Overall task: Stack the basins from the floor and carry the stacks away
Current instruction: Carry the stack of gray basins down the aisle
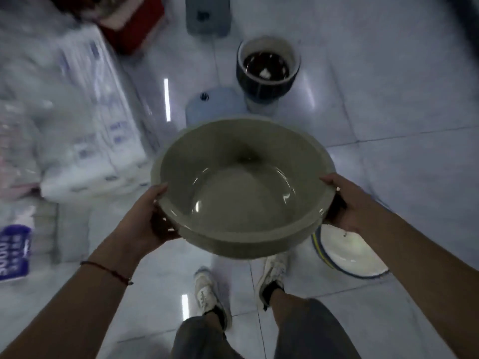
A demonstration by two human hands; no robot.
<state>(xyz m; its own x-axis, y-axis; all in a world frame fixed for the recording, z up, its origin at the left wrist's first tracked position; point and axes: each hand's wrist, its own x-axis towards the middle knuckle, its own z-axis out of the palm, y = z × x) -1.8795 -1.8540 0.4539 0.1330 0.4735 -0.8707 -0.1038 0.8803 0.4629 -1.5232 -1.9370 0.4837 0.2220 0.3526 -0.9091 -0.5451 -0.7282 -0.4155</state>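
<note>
I hold a stack of grey-green basins (241, 193) in front of me above the tiled floor; two nested rims show at its near edge. My left hand (153, 216) grips the stack's left rim, thumb on top and fingers underneath. My right hand (344, 203) grips the right rim the same way. A white basin with a blue and yellow rim (347, 255) lies on the floor at the lower right, partly hidden by the stack and my right arm.
A dark bin with a white liner (267, 68) stands ahead. Two pale blue stools (210, 104) (207, 14) lie beyond the stack. Wrapped white packages (85, 112) and a red box (134, 27) line the left side. My feet (212, 294) stand on glossy white tiles.
</note>
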